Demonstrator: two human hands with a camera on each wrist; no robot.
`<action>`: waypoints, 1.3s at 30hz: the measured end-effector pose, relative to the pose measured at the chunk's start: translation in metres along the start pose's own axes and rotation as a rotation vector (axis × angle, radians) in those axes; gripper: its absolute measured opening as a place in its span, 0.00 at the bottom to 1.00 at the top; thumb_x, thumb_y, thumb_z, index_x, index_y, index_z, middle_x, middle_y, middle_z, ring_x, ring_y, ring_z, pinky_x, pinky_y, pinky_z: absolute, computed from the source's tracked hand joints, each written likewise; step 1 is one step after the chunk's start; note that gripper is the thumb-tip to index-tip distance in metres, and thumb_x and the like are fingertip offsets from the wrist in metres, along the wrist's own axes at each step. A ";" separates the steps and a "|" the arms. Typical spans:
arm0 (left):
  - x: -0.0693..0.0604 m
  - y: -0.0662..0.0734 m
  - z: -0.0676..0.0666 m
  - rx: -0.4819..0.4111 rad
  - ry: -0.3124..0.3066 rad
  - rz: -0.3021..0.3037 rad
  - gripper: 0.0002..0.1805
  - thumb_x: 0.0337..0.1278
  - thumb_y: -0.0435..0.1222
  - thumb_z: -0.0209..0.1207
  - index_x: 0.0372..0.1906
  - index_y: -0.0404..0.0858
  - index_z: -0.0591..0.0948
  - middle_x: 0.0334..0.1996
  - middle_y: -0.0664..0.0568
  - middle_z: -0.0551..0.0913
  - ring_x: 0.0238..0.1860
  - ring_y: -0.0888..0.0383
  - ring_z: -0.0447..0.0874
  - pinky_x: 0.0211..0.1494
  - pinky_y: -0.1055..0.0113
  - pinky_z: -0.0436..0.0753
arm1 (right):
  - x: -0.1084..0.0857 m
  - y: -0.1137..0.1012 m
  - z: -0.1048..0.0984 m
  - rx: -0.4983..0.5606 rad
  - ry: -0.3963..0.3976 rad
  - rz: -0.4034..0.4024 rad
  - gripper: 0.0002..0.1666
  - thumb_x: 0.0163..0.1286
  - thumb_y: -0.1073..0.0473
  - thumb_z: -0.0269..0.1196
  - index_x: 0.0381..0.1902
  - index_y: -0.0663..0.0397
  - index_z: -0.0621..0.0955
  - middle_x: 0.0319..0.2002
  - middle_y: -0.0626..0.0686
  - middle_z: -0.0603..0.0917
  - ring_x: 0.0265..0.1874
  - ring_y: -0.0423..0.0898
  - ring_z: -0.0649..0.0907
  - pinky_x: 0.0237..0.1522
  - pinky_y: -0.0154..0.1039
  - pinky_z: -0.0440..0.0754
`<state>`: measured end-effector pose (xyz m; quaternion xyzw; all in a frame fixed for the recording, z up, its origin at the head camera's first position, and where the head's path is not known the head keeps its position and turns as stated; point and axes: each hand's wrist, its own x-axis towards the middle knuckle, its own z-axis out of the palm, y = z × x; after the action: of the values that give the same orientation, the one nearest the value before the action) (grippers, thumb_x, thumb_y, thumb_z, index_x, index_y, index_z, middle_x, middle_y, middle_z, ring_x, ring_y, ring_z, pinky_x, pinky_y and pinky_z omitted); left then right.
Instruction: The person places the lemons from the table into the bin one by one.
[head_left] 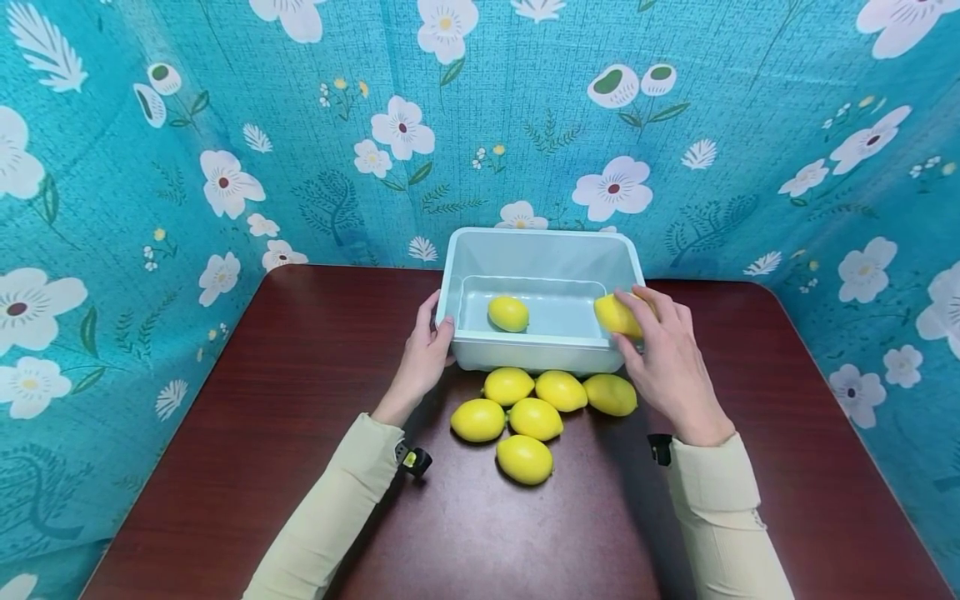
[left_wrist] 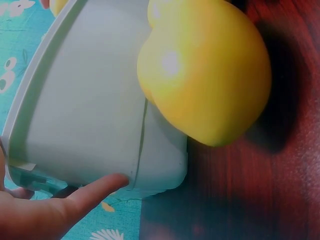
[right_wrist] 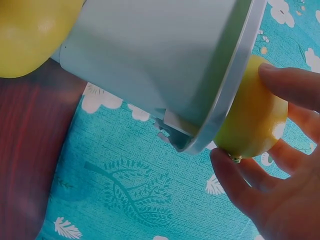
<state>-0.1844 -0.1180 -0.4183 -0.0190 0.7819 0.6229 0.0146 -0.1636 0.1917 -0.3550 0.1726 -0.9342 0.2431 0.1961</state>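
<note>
A light-blue plastic bin point(head_left: 540, 350) stands toward the back of the table, with one lemon point(head_left: 508, 314) lying inside. My left hand point(head_left: 429, 354) grips the bin's left side at the front corner; in the left wrist view one digit point(left_wrist: 97, 192) lies along the bin wall. Above the bin's right front corner, my right hand point(head_left: 667, 358) holds another lemon point(head_left: 617, 317) between thumb and fingers. The right wrist view shows this lemon point(right_wrist: 255, 115) at the rim, its far side partly hidden by the rim.
Several lemons lie on the dark wooden table point(head_left: 315, 400) in front of the bin, the nearest lemon point(head_left: 524, 460) by itself. At the front right, one lemon point(head_left: 611, 394) sits close to my right hand. A turquoise floral cloth point(head_left: 480, 108) hangs behind and on both sides.
</note>
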 end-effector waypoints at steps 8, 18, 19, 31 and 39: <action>0.000 0.000 0.001 -0.008 0.002 0.003 0.30 0.73 0.45 0.44 0.75 0.59 0.50 0.73 0.43 0.60 0.65 0.45 0.72 0.51 0.41 0.80 | 0.000 0.001 0.001 -0.031 -0.022 -0.003 0.31 0.63 0.67 0.64 0.65 0.56 0.72 0.67 0.63 0.67 0.61 0.63 0.64 0.50 0.61 0.76; 0.000 -0.001 0.001 -0.022 -0.004 0.010 0.30 0.73 0.44 0.44 0.75 0.59 0.50 0.73 0.42 0.60 0.65 0.45 0.72 0.51 0.40 0.79 | 0.001 0.000 0.000 -0.045 -0.021 0.017 0.29 0.64 0.65 0.62 0.64 0.56 0.73 0.67 0.63 0.67 0.62 0.64 0.64 0.54 0.62 0.72; 0.000 -0.001 0.001 -0.021 -0.005 0.012 0.30 0.73 0.44 0.44 0.75 0.59 0.50 0.73 0.42 0.60 0.65 0.45 0.71 0.51 0.40 0.79 | 0.001 -0.001 0.000 -0.047 -0.015 0.018 0.29 0.64 0.65 0.62 0.64 0.57 0.73 0.67 0.63 0.67 0.62 0.64 0.65 0.54 0.62 0.72; -0.001 0.000 0.000 0.002 -0.002 0.021 0.30 0.73 0.46 0.43 0.75 0.59 0.50 0.73 0.43 0.60 0.65 0.46 0.72 0.50 0.42 0.81 | -0.005 -0.002 -0.002 -0.028 0.071 0.015 0.25 0.63 0.66 0.62 0.59 0.59 0.77 0.63 0.64 0.72 0.58 0.64 0.68 0.50 0.60 0.73; -0.001 0.000 0.001 0.018 0.004 0.023 0.30 0.73 0.45 0.43 0.75 0.56 0.50 0.73 0.44 0.59 0.65 0.45 0.71 0.50 0.43 0.81 | -0.009 -0.003 -0.008 0.016 0.147 0.019 0.23 0.62 0.67 0.63 0.56 0.61 0.79 0.59 0.62 0.75 0.53 0.60 0.70 0.42 0.51 0.72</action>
<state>-0.1837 -0.1174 -0.4188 -0.0110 0.7878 0.6158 0.0060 -0.1520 0.1954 -0.3512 0.1470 -0.9168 0.2646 0.2603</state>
